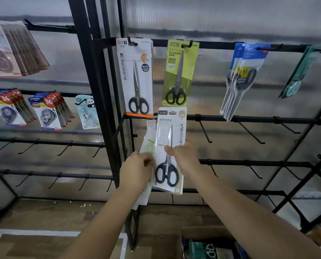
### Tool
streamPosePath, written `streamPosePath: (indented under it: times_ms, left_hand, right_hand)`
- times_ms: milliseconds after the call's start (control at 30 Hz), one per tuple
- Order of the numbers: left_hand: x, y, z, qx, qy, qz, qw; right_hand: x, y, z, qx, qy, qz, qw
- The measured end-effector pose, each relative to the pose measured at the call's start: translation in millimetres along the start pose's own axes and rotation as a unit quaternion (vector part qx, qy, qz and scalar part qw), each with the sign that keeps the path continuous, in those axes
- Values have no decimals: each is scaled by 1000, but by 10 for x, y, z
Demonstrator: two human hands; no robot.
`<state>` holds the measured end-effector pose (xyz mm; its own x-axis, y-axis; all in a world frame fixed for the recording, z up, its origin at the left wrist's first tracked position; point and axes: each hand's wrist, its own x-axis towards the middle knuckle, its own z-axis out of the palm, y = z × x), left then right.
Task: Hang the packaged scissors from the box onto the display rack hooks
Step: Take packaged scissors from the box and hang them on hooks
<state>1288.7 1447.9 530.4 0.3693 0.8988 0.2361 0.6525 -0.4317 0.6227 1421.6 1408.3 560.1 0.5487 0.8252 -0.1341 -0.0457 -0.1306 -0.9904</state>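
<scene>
A white carded pack of black-handled scissors [170,146] is held upright in front of the black metal display rack [107,109], its top hang-slot level with the rack's second crossbar and just below a lime-green scissors pack [178,75] hanging from a top-row hook. The right hand [184,157] grips the white pack at its right edge, thumb pressed across the front over the blades and the other fingers curled behind the card. Just to the left and partly behind it, the left hand [137,170] pinches a sheaf of further pale packs with light-green print [148,144], fingers curled round their edge. Up on the top row, a white and orange scissors pack [136,79] hangs left of the green one, and a bunch of blue-topped scissors packs [242,77] hangs to the right. Bare black hooks [251,134] jut from the lower crossbars on the right side. On the adjoining rack to the left hang red and blue correction-tape packs [47,111]. At the bottom edge, an open cardboard box [186,234] holds more packaged scissors on the wooden floor.
</scene>
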Motion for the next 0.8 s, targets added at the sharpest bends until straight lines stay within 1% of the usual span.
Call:
streamPosePath:
  times_ms: [67,100,133,200,267,333,400,467,500,600,633,733,800]
  left_hand:
    - [22,-44,-12,-46,-15,1,999]
    - [32,-65,-36,-102,-27,-7,994]
    - [36,-81,-70,-172,-43,-21,984]
    - [19,-106,-147,-301,-76,-46,949]
    - [-14,-99,-193,-381,-98,-72,917]
    - [-22,-84,-195,-402,-113,-84,905]
    - [-6,-52,-183,-435,-110,-103,888]
    - [2,3,-175,-502,-107,-139,847]
    - [-2,33,-174,-527,-107,-153,829]
    - [-15,86,-167,-576,-93,-161,796]
    - [-10,91,-166,-590,-89,-156,788]
    - [-10,111,-176,-590,-104,-137,789]
    - [-16,133,-176,-578,-127,-128,796]
  right_hand:
    - [9,-24,-56,23,-21,16,999]
    - [17,-40,-90,29,-32,28,999]
    - [32,-51,-125,30,-39,44,998]
    - [75,-48,-179,37,-61,80,994]
    - [93,-33,-192,65,-95,107,988]
    - [113,-3,-216,100,-128,115,980]
    - [115,12,-231,133,-174,99,971]
    - [100,-5,-224,152,-208,72,964]
    - [108,-10,-219,155,-210,58,964]
    - [128,-21,-224,167,-192,44,966]
    - [142,-3,-240,180,-206,49,961]
    - [122,-9,-279,210,-299,39,930]
    - [95,-27,-270,179,-350,29,919]
